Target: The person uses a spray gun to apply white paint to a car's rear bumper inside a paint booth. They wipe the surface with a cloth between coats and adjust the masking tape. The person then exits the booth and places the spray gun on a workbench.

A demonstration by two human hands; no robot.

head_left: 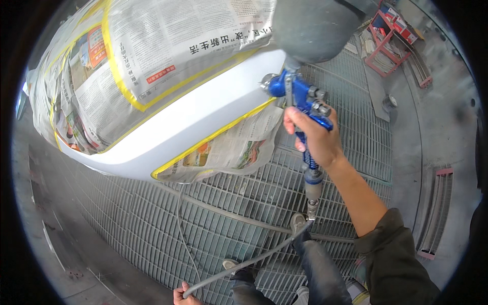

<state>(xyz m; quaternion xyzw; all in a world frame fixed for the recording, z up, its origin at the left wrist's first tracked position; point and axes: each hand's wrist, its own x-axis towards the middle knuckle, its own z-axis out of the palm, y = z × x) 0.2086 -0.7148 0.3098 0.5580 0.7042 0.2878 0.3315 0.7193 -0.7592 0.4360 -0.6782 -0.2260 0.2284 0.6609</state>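
My right hand is wrapped round the handle of a blue spray gun with a grey paint cup on top. The gun's nozzle faces left, close to the right end of a white car bumper. Newspaper edged with yellow masking tape covers the surfaces above and below the white strip. From the gun's base a grey air hose curves down to my left hand, whose fingers are closed round it at the lower edge.
Metal floor grating lies underfoot, with my shoes on it. A red rack stands at the upper right. Farther down that side is a long heater-like panel with pink ends. A small can sits near the rack.
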